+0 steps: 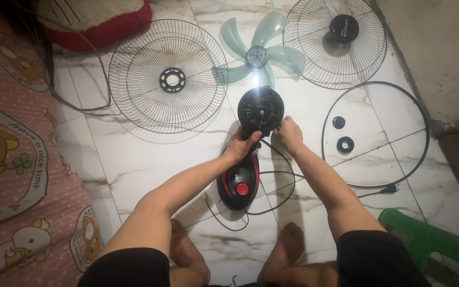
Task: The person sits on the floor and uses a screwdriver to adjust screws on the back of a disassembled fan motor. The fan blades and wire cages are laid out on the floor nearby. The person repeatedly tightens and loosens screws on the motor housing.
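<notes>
The left hand (238, 147) is closed around the neck of the black fan motor (261, 110), just under its round head, while the right hand (290, 134) grips the head's right lower edge — both touching it. The motor sits on a black and red base (238, 184) lying on the marble-patterned tile floor (134, 165), its black cord (272, 196) looping nearby. Beyond, to the far left, lies a wire grille (168, 81); a pale green blade (257, 55) lies just behind the motor, and a second grille (336, 40) farther right. A thin black ring (375, 135) lies to the right — two small black caps (342, 134) inside it.
</notes>
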